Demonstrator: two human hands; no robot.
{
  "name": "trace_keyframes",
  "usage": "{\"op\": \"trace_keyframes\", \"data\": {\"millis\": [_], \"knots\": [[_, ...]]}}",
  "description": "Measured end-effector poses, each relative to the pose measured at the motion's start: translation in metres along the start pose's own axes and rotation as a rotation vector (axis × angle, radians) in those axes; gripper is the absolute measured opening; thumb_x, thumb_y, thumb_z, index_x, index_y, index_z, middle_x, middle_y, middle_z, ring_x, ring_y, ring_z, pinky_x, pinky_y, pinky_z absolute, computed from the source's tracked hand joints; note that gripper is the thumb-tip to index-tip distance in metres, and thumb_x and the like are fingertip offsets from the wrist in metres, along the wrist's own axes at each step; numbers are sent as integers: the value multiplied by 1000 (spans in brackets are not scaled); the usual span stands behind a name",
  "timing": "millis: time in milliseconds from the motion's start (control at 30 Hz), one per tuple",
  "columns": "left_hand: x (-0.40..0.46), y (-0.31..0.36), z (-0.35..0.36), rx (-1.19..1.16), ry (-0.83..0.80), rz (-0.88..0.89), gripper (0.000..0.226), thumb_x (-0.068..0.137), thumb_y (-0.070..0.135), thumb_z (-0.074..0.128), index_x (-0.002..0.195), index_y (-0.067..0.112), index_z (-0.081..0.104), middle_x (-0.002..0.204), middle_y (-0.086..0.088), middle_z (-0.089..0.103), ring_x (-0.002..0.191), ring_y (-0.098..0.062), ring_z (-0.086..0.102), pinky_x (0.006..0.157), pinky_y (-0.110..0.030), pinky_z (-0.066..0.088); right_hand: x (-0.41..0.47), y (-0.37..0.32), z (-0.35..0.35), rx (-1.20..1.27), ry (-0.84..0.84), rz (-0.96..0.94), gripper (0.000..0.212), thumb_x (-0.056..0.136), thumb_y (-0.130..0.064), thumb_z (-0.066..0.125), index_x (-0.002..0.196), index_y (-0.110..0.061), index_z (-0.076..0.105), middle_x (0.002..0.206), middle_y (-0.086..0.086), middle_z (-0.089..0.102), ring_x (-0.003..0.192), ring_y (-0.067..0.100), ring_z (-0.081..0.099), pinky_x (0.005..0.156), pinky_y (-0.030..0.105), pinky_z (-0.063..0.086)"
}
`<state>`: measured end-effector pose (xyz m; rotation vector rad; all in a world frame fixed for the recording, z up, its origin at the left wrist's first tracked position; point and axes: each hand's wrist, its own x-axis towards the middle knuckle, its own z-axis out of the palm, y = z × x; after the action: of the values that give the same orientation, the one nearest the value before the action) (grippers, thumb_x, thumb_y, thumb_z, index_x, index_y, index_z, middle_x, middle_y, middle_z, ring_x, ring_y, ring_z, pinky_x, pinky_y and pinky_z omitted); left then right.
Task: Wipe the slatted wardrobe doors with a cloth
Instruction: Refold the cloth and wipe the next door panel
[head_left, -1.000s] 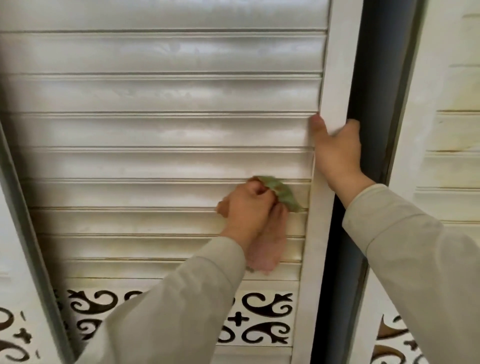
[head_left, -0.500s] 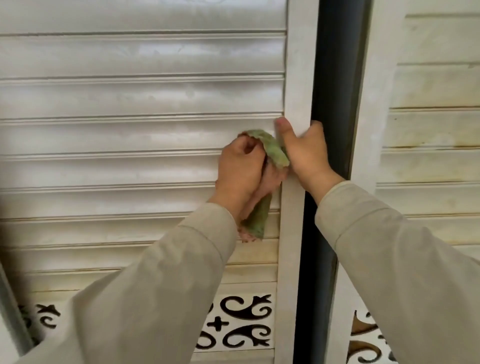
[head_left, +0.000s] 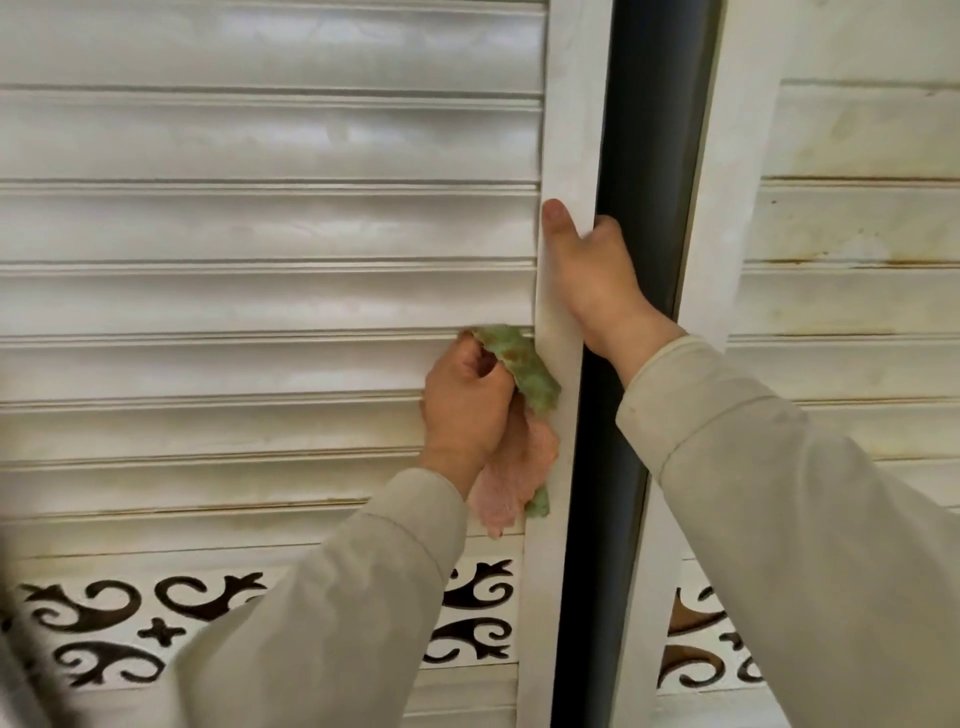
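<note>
A white slatted wardrobe door (head_left: 260, 223) fills the left and middle of the head view. My left hand (head_left: 465, 405) is shut on a green and pink cloth (head_left: 524, 374), pressing it against a slat close to the door's right stile. The cloth's pink end hangs below the hand. My right hand (head_left: 592, 280) grips the door's right edge, thumb on the front of the stile and fingers wrapped behind it, just above the cloth.
A dark gap (head_left: 639, 312) separates this door from a second slatted door (head_left: 852, 260) on the right, which shows yellowish stains. Below the slats runs a panel with dark scroll cut-outs (head_left: 104, 634). Both beige sleeves cover the lower frame.
My left hand with the cloth moved up beside my right hand, then back down one or two slats along the stile. My right hand kept its grip on the door edge.
</note>
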<state>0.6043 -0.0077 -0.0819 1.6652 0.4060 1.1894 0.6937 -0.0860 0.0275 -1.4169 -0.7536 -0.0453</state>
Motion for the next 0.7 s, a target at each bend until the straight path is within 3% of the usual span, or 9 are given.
{"op": "trace_keyframes", "data": {"millis": [133, 233, 300, 367, 433, 500, 567, 633, 700], "knots": [[-26, -31, -7, 114, -37, -85, 8, 84, 25, 66, 79, 25, 71, 73, 11, 73, 74, -13, 69, 76, -44, 59, -4, -2, 0, 0, 6, 6, 66, 96, -53, 52, 144, -12, 35, 128, 0, 55, 113, 17, 55, 91, 30, 44], [-27, -43, -17, 67, -60, -149, 9, 77, 33, 66, 73, 26, 72, 71, 5, 73, 71, -19, 69, 72, -52, 59, -6, -3, 0, 0, 5, 4, 60, 97, -51, 53, 140, -13, 39, 118, -4, 56, 104, 13, 56, 82, 25, 44], [-23, -43, -28, 83, 10, -169, 13, 75, 36, 66, 71, 25, 72, 66, 5, 71, 67, -18, 67, 72, -47, 60, -6, -3, 0, 4, 11, 1, 56, 97, -51, 53, 138, -14, 40, 111, -7, 55, 97, 9, 55, 76, 22, 42], [-21, -44, -53, 101, 192, -163, 15, 80, 28, 68, 66, 22, 71, 58, 10, 67, 58, -6, 58, 65, -31, 53, -7, -4, 1, 9, 16, 7, 55, 97, -51, 53, 137, -16, 40, 111, -7, 54, 96, 9, 54, 77, 23, 41], [-16, -44, -90, 30, 462, -176, 20, 85, 19, 64, 65, 18, 68, 54, 11, 59, 54, -1, 48, 62, -26, 44, -7, -2, 2, 12, 21, 2, 55, 97, -51, 53, 137, -16, 40, 110, -8, 54, 96, 8, 54, 73, 20, 41], [-9, -41, -123, -234, 739, -213, 22, 87, 11, 53, 69, 15, 65, 60, 4, 58, 54, -8, 51, 58, -28, 45, -8, -1, 3, 10, 25, -4, 57, 97, -51, 53, 139, -16, 39, 114, -7, 54, 97, 8, 53, 70, 18, 40], [-7, -34, -129, -561, 864, -279, 22, 90, 8, 45, 80, 10, 64, 70, -8, 62, 55, -19, 61, 50, -27, 52, -8, 0, 5, 11, 18, -8, 59, 97, -51, 52, 141, -15, 37, 119, -5, 54, 100, 9, 54, 74, 19, 42], [-10, -27, -111, -748, 784, -296, 24, 91, 10, 42, 85, 14, 65, 79, -14, 61, 65, -28, 62, 50, -31, 55, -8, -1, 7, 10, 13, -10, 61, 98, -51, 51, 143, -14, 35, 122, -4, 54, 106, 13, 54, 84, 25, 42], [-21, -26, -77, -694, 565, -322, 22, 91, 13, 45, 84, 19, 66, 76, -10, 57, 65, -24, 57, 50, -29, 54, -8, 0, 7, 10, 10, -16, 60, 98, -50, 51, 142, -13, 35, 121, -4, 54, 107, 13, 54, 86, 27, 42]]}}
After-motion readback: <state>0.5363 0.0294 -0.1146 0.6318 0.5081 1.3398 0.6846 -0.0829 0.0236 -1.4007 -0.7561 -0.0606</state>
